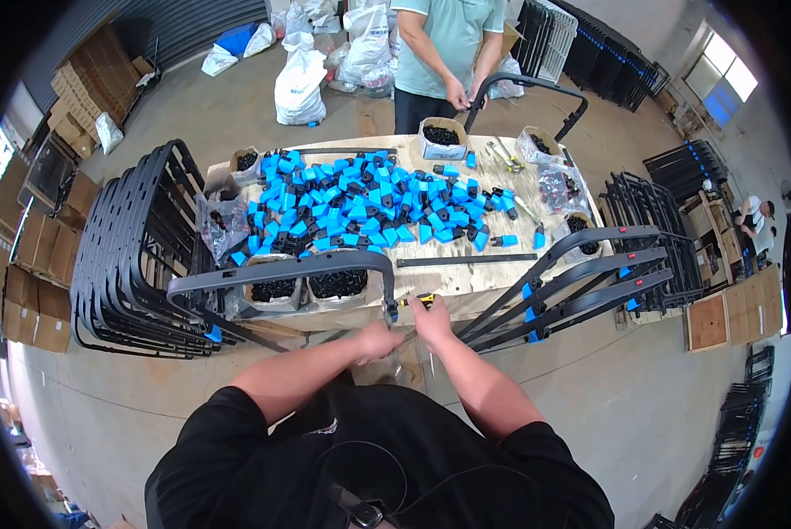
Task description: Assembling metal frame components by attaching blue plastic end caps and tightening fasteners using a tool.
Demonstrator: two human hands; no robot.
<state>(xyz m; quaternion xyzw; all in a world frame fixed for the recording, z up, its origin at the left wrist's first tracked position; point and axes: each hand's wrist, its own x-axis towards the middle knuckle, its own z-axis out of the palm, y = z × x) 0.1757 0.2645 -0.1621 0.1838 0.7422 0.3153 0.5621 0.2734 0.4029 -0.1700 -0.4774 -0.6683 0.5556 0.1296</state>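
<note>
A black tubular frame (281, 265) with rounded corners lies across the near left of the table, its short end bent down toward me. At that end my left hand (380, 341) is closed, its fingers partly hidden and slightly blurred. Just to the right, my right hand (432, 321) is wrapped round a tool with a yellow-and-black handle (425, 300). A thin rod shows below that hand; whether it belongs to the tool I cannot tell. Beyond both hands spreads a big heap of blue-and-black plastic pieces (343, 198).
Boxes of small black parts (338, 284) stand along the wooden table (466, 286). Several black frames (581, 273) lean at the right, with more stacked frames (131, 256) at the left. Across the table, a person in a light green shirt (453, 44) handles another frame (537, 82).
</note>
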